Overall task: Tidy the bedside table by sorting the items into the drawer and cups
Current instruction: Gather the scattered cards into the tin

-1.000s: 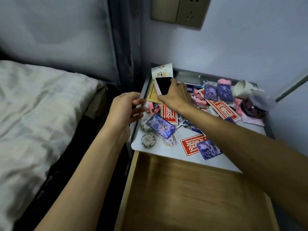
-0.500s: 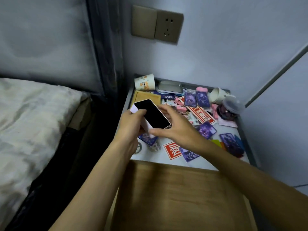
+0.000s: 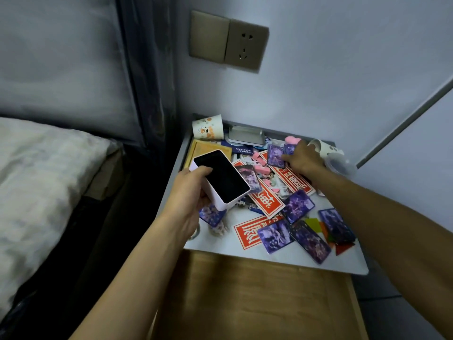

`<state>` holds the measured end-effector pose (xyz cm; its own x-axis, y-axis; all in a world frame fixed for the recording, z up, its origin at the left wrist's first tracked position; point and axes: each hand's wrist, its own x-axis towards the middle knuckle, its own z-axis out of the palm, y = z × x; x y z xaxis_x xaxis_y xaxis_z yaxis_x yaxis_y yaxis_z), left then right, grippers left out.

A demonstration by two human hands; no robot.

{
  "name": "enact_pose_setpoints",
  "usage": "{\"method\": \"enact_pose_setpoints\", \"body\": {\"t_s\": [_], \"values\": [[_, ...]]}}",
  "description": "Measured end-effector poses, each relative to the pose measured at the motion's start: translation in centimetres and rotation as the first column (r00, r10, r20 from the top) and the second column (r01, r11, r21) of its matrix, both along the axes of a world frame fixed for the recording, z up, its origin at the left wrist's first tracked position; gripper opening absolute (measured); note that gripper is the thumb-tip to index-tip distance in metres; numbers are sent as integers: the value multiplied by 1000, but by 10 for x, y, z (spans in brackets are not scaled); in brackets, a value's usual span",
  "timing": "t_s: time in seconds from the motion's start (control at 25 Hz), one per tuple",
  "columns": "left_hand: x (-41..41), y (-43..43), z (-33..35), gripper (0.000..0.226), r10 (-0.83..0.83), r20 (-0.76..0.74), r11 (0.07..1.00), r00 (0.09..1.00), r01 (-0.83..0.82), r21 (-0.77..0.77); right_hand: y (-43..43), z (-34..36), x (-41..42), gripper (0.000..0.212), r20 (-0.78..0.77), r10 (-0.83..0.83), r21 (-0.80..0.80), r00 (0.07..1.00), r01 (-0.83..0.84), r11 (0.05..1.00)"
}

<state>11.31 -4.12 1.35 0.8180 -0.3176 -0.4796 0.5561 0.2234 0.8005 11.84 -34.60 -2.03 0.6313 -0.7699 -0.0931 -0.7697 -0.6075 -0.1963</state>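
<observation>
Two hands, head view. Phone now in left hand alone, fingers wrapped round its near side; half a second ago both hands held it. Right hand has let go, now at back of bedside table, far beyond open drawer, fingertips on purple card; pinch or mere touch, cannot tell. Judged: handover done, phone ready for drawer. Phone hangs just beyond drawer's far-left corner, screen up, long axis running far-left to near-right.

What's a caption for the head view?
Left hand grips white box above bedside table; right hand touches purple card.
</observation>
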Motion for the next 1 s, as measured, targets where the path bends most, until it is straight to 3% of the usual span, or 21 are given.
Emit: {"method": "enact_pose_setpoints", "body": {"t_s": [0.16, 0.28, 0.4, 0.52, 0.64, 0.72, 1.0], "values": [[1, 1, -1, 35, -7, -5, 1000, 1000, 7, -5, -3, -5, 8, 63, 81, -38, -6, 996, 39, 999], [1, 1, 0, 34, -16, -6, 1000, 1000, 16, -1, 1, -2, 9, 46, 204, 38, -148, 978, -8, 989], [1, 2, 0, 33, -31, 0, 1000, 1000, 31, 6, 5, 2, 17, 38, 358, -70, 40, 931, 59, 997], [3, 5, -1, 32, -21, 2, 1000, 1000, 21, 0, 4, -7, 23, 32, 276, -59, 140, 959, 21, 990], [5, 7, -2, 32, 7, 3, 1000, 1000, -7, 4, 8, -16, 24, 72, 174, -51, 160, 983, 23, 987], [7, 8, -3, 33, 19, 5, 1000, 1000, -19, 0, 12, -18, 27, 86, 165, -84, 139, 983, 61, 988], [7, 11, -4, 34, 18, 8, 1000, 1000, -18, 4, 14, -13, 26, 48, 320, -150, 19, 936, 153, 988]]}}
